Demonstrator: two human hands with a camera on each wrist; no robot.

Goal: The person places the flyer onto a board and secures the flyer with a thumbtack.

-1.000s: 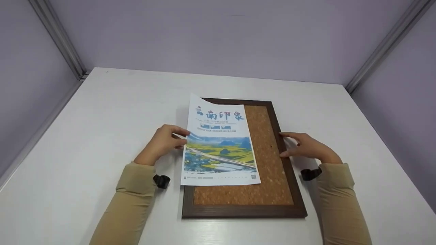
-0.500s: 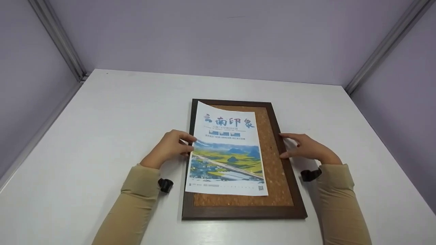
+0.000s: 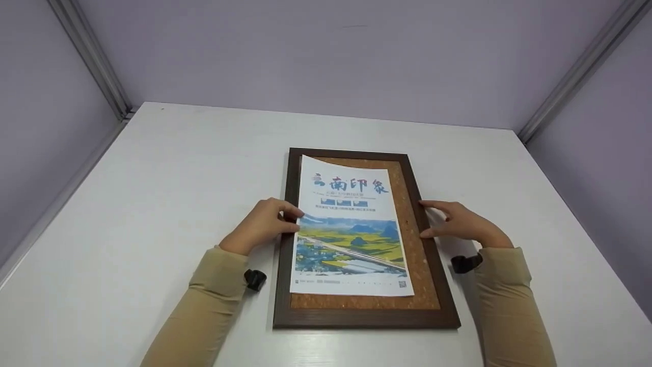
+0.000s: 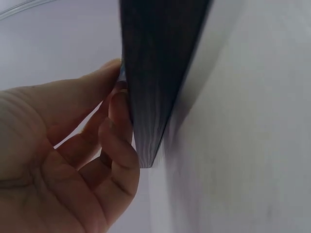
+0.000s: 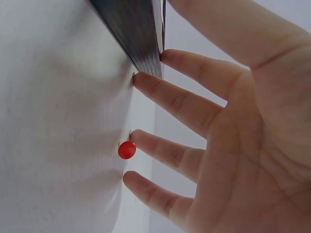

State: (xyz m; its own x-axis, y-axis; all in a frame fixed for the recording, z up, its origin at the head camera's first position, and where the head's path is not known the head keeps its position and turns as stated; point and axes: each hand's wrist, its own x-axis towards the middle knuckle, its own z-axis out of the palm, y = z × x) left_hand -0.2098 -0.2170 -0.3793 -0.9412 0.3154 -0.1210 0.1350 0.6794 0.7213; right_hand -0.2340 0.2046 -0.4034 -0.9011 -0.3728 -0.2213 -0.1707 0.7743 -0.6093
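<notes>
The thin, floppy poster (image 3: 351,224) lies on the cork board (image 3: 425,270) on the tabletop (image 3: 153,193), left hand (image 3: 265,224) fingers apparently pinching its edge, right hand (image 3: 463,221) fingers spread against the frame.

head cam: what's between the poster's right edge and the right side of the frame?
Only a bare strip of cork, seen in the head view. The poster covers the rest; the right hand touches the frame.

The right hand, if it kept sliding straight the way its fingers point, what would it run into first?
The right hand points left, its fingers already against the outer edge of the dark wooden frame. So the frame comes first; beyond it lie the cork board and poster.
</notes>
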